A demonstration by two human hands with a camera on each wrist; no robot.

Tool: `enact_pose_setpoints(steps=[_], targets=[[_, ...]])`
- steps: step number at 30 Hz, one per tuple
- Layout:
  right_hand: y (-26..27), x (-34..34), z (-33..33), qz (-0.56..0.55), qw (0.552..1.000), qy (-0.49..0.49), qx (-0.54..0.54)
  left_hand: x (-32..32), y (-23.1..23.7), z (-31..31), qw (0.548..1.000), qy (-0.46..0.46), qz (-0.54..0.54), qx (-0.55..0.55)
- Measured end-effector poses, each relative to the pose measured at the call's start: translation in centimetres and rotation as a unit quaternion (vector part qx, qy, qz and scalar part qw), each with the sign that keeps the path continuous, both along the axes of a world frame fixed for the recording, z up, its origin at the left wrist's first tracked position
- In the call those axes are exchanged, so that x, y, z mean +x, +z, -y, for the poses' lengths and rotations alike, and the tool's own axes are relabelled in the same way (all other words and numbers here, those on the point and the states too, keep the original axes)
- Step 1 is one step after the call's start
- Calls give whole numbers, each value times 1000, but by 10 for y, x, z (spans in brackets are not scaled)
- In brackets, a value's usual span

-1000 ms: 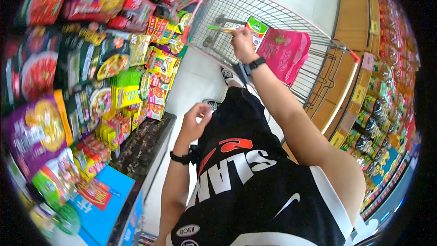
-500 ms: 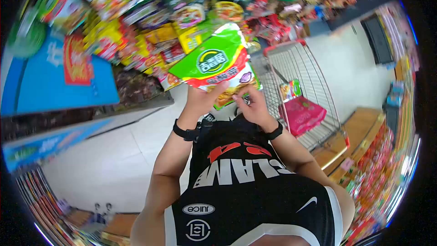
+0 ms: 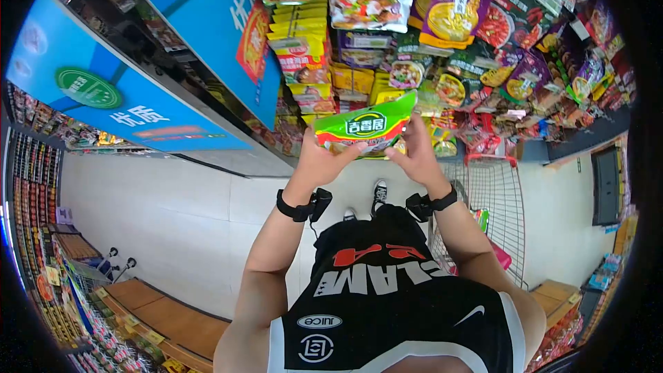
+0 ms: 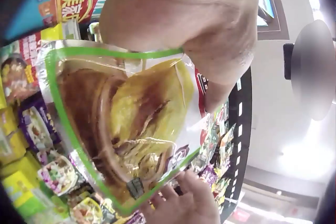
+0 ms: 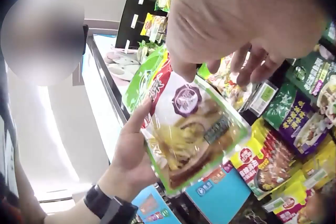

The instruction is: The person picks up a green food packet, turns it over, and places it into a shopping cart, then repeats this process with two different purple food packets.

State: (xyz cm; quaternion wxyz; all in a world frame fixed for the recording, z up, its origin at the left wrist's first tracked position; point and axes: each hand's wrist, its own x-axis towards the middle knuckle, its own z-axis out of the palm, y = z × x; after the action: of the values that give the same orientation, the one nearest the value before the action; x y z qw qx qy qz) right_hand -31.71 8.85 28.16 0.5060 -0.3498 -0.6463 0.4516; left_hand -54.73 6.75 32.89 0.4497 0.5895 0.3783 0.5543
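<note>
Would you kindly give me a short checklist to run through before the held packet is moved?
1. Left hand grips the packet: ok, its thumb lies on the printed front.
2. Right hand holds the opposite edge: ok.
3. One hand free: not ok, both are on the packet.
4. Printed front toward the person: ok, its green band and logo show in the head view.
5. Packet unopened: cannot tell; no tear shows, but parts of its edges are hidden.
6. Room in the shopping cart: cannot tell; it stands at the person's right, with the right arm hiding part of it.
</note>
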Motion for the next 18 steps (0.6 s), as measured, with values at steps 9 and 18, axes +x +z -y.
enact_pose_setpoints(steps=[9,18], targets=[[37,-67,-55,10,990,141,26,-24,20,-29,993,106,44,-9],[83,-103,-151,-60,978,163,119,-52,52,-111,978,196,61,32]])
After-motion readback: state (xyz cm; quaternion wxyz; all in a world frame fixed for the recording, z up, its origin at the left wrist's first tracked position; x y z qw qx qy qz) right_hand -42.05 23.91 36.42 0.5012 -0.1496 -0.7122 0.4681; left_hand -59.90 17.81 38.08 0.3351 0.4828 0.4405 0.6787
